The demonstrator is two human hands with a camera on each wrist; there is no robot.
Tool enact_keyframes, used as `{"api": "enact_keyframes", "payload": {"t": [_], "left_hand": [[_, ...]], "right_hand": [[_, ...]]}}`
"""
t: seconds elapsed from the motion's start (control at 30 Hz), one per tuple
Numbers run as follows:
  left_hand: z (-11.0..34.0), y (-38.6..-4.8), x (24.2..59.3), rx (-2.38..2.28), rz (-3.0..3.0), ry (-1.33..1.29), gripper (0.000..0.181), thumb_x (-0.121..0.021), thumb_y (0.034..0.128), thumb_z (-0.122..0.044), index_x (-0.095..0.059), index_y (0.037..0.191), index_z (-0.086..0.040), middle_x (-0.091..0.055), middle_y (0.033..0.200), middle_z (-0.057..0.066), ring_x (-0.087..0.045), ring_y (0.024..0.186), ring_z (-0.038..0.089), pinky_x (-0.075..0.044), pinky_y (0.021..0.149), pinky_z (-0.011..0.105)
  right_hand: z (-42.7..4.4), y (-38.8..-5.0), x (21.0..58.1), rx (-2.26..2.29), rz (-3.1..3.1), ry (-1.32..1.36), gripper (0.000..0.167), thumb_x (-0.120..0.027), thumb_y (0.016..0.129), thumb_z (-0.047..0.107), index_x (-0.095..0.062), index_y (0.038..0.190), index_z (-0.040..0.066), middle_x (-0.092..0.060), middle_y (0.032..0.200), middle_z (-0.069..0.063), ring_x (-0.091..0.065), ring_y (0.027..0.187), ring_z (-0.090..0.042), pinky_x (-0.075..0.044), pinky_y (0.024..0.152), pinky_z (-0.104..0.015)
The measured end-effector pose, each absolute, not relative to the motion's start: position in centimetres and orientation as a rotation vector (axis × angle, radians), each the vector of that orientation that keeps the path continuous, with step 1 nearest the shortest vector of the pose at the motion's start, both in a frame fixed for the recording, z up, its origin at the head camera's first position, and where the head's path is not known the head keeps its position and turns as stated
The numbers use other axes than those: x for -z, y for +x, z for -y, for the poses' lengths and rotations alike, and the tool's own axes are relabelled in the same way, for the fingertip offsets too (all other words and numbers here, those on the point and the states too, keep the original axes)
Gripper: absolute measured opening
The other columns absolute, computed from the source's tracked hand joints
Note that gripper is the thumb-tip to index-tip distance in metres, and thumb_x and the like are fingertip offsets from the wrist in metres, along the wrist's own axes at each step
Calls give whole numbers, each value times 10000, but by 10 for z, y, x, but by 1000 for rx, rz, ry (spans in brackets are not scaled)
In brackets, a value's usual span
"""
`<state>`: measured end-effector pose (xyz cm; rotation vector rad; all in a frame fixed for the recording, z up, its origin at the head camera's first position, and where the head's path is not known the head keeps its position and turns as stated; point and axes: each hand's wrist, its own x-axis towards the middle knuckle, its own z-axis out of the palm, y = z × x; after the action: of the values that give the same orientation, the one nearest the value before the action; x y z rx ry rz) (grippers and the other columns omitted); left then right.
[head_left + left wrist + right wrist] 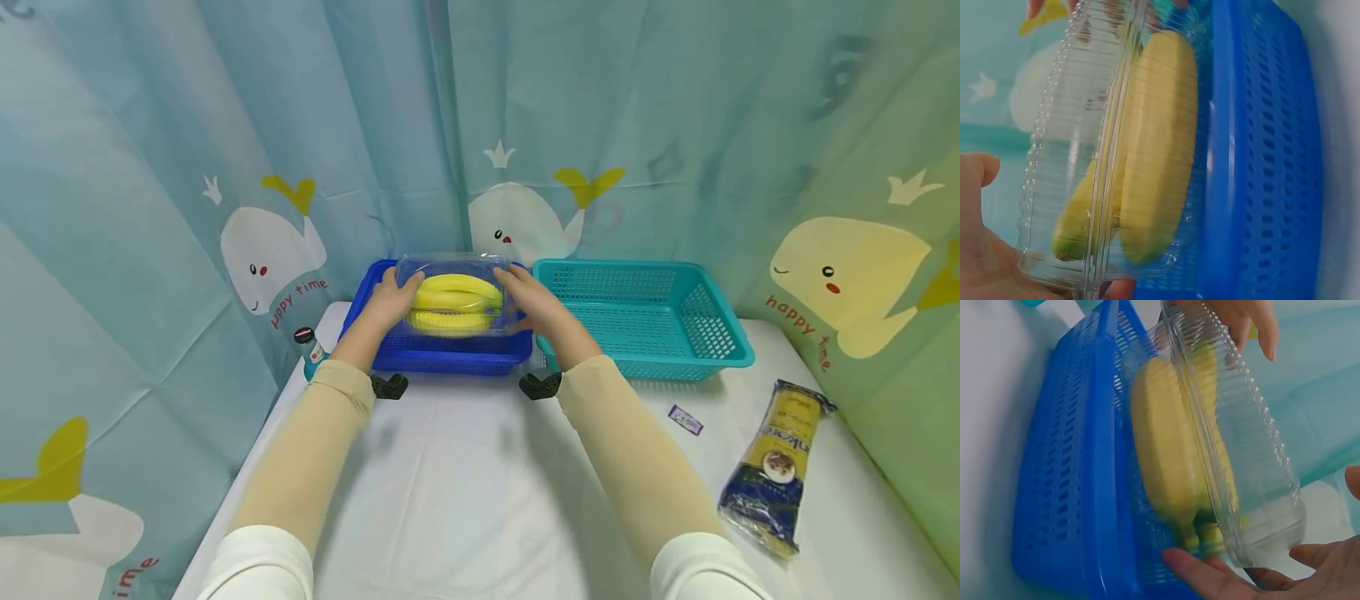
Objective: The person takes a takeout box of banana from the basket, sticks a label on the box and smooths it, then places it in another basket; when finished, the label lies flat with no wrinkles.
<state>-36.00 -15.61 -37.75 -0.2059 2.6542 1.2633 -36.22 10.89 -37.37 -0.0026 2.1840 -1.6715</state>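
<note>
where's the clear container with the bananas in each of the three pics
Head: the clear container is mid-picture, between the left hand and right hand.
Left wrist: left of centre, running top to bottom.
Right wrist: centre to right, slanting from the top to the lower right.
Shared landmark: the blue basket.

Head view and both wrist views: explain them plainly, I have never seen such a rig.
There is no machine: a person works bare-handed. The head camera looks forward and down; each wrist camera gives a close-up from its own side. The left hand and right hand together hold a clear box with bananas inside, at the blue basket; whether box and basket touch is hard to tell. Also on the white table are a teal basket, a bottle, a small purple packet and a larger yellow-and-blue packet.
</note>
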Motion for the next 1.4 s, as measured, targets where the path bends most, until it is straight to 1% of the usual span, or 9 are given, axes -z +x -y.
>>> {"api": "enact_keyframes", "payload": {"t": [0.27,0.57,0.73,0.87,1.07,1.17,1.27,1.37,1.4], "left_hand": [[149,-335,361,-1325,-2629,-128,885,-364,935,-729,-9,1599,-264,-39,1662,147,-164,1515,390,-277,1153,641],[140,-299,360,-1474,-2564,8,766,-419,990,-601,-81,1592,-269,-196,1611,133,-278,1476,328,-348,1128,587],[134,-276,362,-1581,-2503,86,698,-419,1017,-547,-115,1580,-268,-325,1492,134,-417,1330,324,-450,1008,511],[128,-257,366,-1629,-2447,138,645,-395,1041,-500,-108,1570,-268,-367,1442,132,-453,1245,353,-451,913,480],[119,-237,379,-1642,-2432,136,576,-417,1034,-463,-198,1537,-290,-404,1424,109,-449,1309,298,-475,984,478],[114,-230,388,-1644,-2432,142,546,-429,1031,-435,-231,1515,-280,-446,1317,102,-492,1166,271,-483,892,403],[110,-223,397,-1671,-2412,135,515,-445,1028,-411,-258,1489,-275,-461,1220,87,-486,1019,242,-454,783,326],[107,-217,408,-1712,-2382,127,487,-452,1028,-389,-276,1465,-267,-460,1181,92,-475,935,233,-437,727,298],[106,-215,412,-1722,-2384,125,478,-456,1028,-383,-287,1458,-261,-469,1180,91,-484,921,227,-445,713,292]], "right_hand": [[-132,-332,360,1649,-2242,-94,805,-442,978,609,32,1585,374,-45,1679,-29,-337,1429,-432,-595,820,-499],[-159,-294,365,1640,-2315,-168,804,-448,952,654,9,1573,425,-113,1662,-81,-386,1406,-420,-612,776,-469],[-176,-271,367,1596,-2383,-176,786,-430,953,664,12,1566,447,-117,1651,-127,-360,1408,-438,-605,788,-484],[-187,-252,371,1566,-2437,-185,786,-428,946,678,5,1563,455,-127,1639,-169,-315,1425,-458,-598,778,-491],[-199,-225,386,1544,-2482,-167,792,-435,949,670,-1,1570,437,-222,1580,-212,-479,1245,-443,-586,643,-411],[-203,-214,395,1552,-2487,-152,773,-431,960,655,-12,1571,435,-244,1557,-224,-544,1111,-406,-565,599,-392],[-208,-205,404,1557,-2489,-139,752,-425,971,640,-27,1573,429,-252,1542,-231,-550,1078,-400,-557,580,-395],[-211,-198,412,1565,-2492,-123,720,-410,986,623,-54,1576,414,-263,1524,-232,-532,1053,-366,-544,591,-388],[-211,-196,415,1574,-2491,-113,705,-409,994,608,-66,1577,409,-268,1522,-231,-539,976,-346,-535,588,-386]]}}
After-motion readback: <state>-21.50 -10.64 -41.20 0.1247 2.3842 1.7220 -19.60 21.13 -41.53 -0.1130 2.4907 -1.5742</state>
